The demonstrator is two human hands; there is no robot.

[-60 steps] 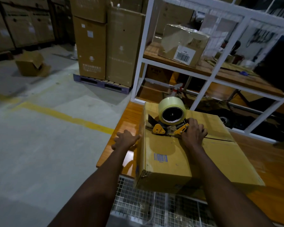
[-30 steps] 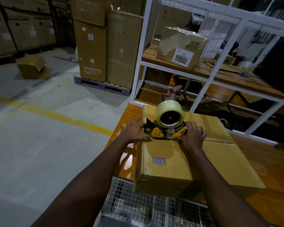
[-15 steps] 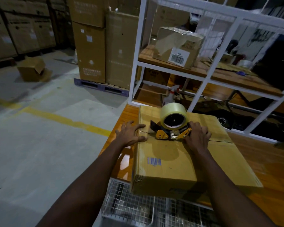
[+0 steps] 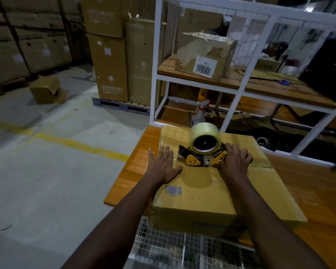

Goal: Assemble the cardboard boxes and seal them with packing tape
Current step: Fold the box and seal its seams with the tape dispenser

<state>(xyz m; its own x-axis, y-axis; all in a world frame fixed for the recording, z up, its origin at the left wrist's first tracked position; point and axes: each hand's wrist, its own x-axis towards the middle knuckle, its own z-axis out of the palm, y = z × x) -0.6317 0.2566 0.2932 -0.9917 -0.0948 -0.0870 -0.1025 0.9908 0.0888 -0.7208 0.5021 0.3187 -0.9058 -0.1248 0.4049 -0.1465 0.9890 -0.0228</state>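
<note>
The left hand [image 4: 164, 167] lies flat on the box [image 4: 202, 197], grip spread straight, at nine o'clock of the tape dispenser [image 4: 204, 150]. The right hand [image 4: 236, 162] has its grip curled round the handle. Box on the worktop [image 4: 124, 181], flaps folded down; seam toward three o'clock looks untaped.

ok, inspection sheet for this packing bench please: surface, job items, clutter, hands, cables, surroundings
Surface: wooden bench top, wire mesh panel at its near edge.
Job's things: cardboard box flat on the bench, flaps closed, seam open to view right of the tape dispenser, which stands on the box top.
Clutter: spray bottle behind the box; open box on the floor.
Hands: left hand flat on the box top, fingers straight; right hand grips the dispenser's handle.
Cables: dark leads seem to hang under a shelf of the white rack.
Surroundings: the rack holds a taped box; stacked cartons on a pallet; yellow floor line.
</note>
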